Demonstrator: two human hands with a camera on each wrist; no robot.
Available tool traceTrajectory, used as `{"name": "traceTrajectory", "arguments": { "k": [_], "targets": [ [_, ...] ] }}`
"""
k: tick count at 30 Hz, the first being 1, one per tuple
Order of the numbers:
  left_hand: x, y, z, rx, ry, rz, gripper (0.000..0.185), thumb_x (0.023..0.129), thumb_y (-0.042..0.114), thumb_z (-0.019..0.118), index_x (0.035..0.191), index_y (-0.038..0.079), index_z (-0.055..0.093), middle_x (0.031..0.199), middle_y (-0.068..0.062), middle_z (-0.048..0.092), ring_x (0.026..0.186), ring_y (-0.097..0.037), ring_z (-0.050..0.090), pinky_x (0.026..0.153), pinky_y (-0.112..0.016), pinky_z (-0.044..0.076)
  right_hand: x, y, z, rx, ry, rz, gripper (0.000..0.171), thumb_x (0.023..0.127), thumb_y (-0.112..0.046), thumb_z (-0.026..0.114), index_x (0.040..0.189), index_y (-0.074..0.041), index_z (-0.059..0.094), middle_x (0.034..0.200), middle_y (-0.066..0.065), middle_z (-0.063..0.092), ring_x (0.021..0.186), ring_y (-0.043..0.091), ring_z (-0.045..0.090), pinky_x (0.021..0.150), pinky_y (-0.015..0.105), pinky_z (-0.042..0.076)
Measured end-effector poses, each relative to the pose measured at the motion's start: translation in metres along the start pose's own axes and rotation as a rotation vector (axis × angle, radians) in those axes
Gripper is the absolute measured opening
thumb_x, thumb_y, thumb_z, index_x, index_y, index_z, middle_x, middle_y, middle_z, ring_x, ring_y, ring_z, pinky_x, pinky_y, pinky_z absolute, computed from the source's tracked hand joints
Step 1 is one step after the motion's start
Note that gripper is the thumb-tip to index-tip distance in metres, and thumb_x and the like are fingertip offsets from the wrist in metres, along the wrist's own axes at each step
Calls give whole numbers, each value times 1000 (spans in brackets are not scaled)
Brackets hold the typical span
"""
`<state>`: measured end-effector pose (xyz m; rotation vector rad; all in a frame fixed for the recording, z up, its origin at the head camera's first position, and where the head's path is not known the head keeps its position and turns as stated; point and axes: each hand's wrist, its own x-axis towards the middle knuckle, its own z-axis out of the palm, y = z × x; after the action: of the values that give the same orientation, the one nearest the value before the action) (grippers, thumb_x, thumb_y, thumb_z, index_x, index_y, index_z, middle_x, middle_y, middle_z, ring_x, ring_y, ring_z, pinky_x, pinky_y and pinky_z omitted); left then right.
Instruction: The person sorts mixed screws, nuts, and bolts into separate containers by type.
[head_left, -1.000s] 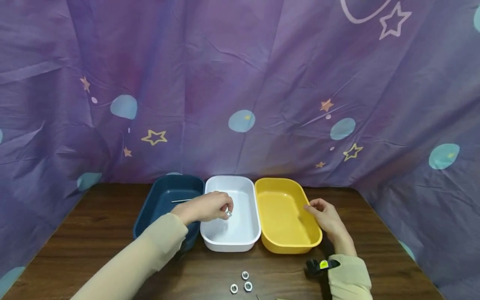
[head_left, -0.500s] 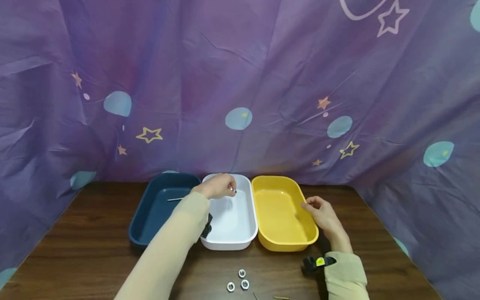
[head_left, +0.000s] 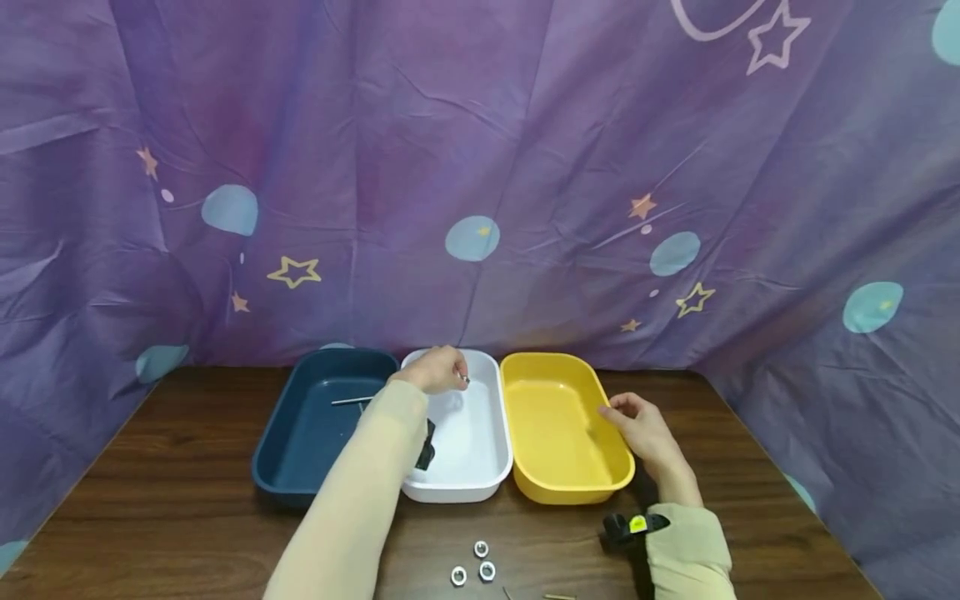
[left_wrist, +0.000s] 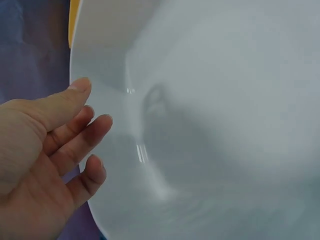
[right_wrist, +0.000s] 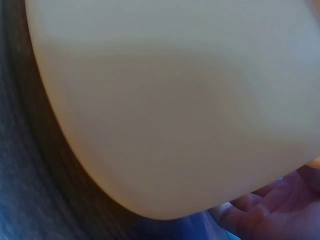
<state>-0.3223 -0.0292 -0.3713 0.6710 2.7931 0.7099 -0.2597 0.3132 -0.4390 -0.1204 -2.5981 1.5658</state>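
Observation:
My left hand (head_left: 442, 372) is over the far part of the white tray (head_left: 468, 495), pinching a small silver nut (head_left: 467, 379) at its fingertips. In the left wrist view the thumb and several loosely curled fingers show beside the white wall; the nut is hidden there. My right hand (head_left: 643, 427) holds the right rim of the yellow tray (head_left: 573, 495), thumb at the rim and fingers along the outside. The right wrist view shows those fingers (right_wrist: 245, 210) below the tray's edge.
A navy tray (head_left: 272, 454) stands left of the white one, with thin silver rods (head_left: 348, 401) inside. Three nuts (head_left: 487, 571) lie on the wooden table (head_left: 172, 500) in front. A brass-coloured pin (head_left: 560, 597) lies at the front edge of view. A purple curtain (head_left: 405, 167) hangs behind.
My left hand has moved away from me, from the near left of the white tray to its far part, with the nut. The right hand stays at the yellow rim.

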Motion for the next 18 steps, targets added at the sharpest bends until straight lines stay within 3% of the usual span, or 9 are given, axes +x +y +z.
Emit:
{"name": "traceTrajectory", "arguments": {
  "k": [5,12,18],
  "targets": [
    [0,-7,5,-21,5,-4,17,88,12,72,102,2,68,90,-5,64,85,-17,56,82,-30,46,-2,2,2,3,-9,3,24,94,-15,65,103,5,55,82,4,52,71,14,50,59,24,44],
    [0,-9,2,1,-25,-53,36,92,24,69,120,4,59,107,-9,61,94,-21,56,85,-35,46,-2,1,4,7,-8,8,24,94,-16,66,103,4,55,82,5,52,70,14,51,59,25,45],
    [-2,-2,0,-28,-41,13,30,98,30,60,119,7,59,99,-5,62,85,-17,58,81,-34,47,0,-2,0,-15,-10,-7,24,94,-15,65,103,5,55,82,4,52,70,14,51,59,25,45]
  ]
}}
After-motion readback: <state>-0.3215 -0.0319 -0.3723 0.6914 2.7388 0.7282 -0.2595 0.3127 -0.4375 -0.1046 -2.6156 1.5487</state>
